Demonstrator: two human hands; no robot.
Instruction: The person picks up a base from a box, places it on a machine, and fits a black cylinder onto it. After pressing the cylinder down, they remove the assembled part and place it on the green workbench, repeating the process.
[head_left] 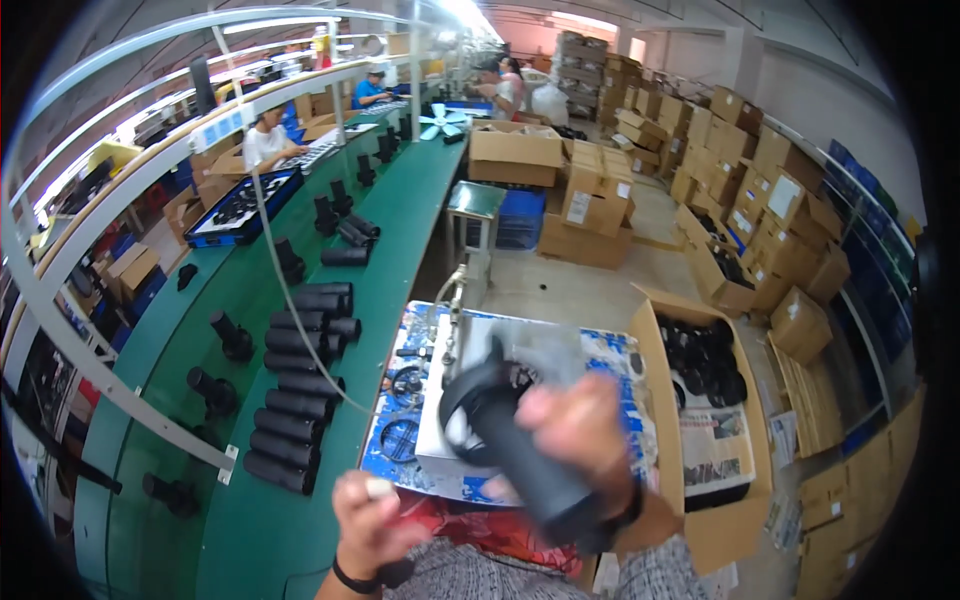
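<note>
The held tube [532, 466] is between bench [400, 250] and carton [730, 530].

Head-worn fisheye, facing down, near worktable [608, 348]

Long workroom. Green bench [405, 230] runs away down the left, pale metal post [417, 70] rising beside it. Strip light [280, 24] lit overhead, upper left; more bright lamps toward the far end. Pale wall [810, 95] on the right, pinkish wall [535, 45] at the back. Bare, dull tan floor [570, 290]. Metal stool [476, 198] near the bench; blue crates [520, 217] just beyond. Cardboard boxes [745, 160] stacked high along the right.
</note>
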